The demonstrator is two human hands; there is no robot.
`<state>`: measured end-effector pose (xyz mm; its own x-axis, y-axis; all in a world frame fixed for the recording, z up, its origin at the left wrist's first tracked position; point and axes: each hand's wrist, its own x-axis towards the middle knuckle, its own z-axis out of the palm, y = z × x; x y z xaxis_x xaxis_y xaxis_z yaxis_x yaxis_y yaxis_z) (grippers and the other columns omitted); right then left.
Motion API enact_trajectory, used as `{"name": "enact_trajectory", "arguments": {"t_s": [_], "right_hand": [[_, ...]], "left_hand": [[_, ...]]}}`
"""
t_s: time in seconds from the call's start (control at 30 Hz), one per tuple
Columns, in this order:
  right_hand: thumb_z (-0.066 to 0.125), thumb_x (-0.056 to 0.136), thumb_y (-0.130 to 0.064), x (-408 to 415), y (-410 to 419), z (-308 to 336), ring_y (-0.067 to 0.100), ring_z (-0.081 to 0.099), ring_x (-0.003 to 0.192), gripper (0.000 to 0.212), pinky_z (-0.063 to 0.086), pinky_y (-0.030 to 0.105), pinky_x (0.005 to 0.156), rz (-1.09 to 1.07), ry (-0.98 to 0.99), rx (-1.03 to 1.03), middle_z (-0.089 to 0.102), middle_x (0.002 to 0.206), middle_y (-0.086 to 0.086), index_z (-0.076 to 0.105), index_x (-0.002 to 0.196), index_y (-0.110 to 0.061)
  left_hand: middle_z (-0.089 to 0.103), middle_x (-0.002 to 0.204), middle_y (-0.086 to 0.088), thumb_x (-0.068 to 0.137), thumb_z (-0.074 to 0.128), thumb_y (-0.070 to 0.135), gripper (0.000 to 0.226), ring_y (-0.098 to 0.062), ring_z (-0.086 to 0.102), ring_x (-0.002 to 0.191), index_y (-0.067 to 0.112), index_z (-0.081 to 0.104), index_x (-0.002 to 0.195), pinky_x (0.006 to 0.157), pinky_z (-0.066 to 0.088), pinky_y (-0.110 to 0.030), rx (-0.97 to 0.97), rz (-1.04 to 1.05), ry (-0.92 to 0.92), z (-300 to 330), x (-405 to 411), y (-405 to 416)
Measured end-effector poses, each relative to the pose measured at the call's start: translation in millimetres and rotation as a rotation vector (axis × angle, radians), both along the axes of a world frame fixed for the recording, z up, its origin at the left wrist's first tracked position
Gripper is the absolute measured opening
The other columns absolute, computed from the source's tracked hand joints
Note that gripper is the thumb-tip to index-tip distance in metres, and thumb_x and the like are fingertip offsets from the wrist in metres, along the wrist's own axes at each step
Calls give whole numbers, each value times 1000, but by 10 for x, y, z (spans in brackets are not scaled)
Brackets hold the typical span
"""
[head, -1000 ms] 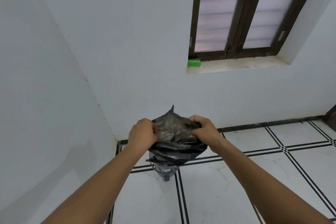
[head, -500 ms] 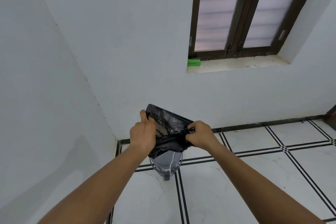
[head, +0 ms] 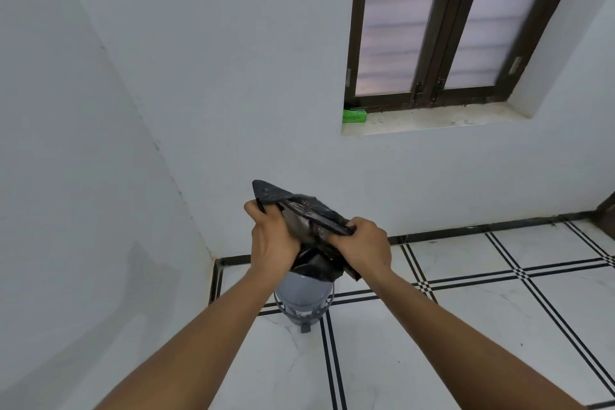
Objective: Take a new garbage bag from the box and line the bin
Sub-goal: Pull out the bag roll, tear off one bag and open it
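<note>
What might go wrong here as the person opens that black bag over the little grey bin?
Both hands, left hand and right hand, pinch the thin black bag and pull it apart; it might tear. The bag looks bunched, so its mouth may not open cleanly. The small grey bin stands free on the smooth floor and could tip when the bag is pushed in.

Just one view here, a wide-angle cam on the person's head, pointed forward and down into a room corner. Both forearms reach in from the bottom edge, with the hands close, about mid-frame. Wall and window [head: 442, 27] fill the top, tiled floor [head: 466, 326] the bottom right. Straight lines bend near the edges.
</note>
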<state>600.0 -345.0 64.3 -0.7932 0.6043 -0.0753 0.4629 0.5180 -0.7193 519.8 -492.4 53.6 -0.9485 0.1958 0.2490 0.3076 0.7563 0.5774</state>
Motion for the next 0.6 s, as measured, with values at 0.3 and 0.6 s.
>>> {"name": "enact_trajectory", "arguments": {"t_s": [0.3, 0.6], "right_hand": [[55, 74, 9, 141, 442, -298, 22, 57, 67, 47, 41, 27, 54, 161, 93, 485, 48, 110, -13, 62, 92, -33], [60, 83, -5, -104, 326, -243, 25, 53, 127, 54, 43, 27, 105, 52, 155, -101, 50, 140, 7, 55, 137, -13]], "left_hand": [[25, 152, -9, 76, 76, 0, 63, -29, 54, 97, 18, 44, 128, 62, 59, -41, -411, -176, 202, -100, -290, -539], [40, 142, -2, 73, 75, 22, 62, -33, 54, 107, 23, 50, 129, 70, 53, -41, -293, -165, -81, -64, -332, -439]]}}
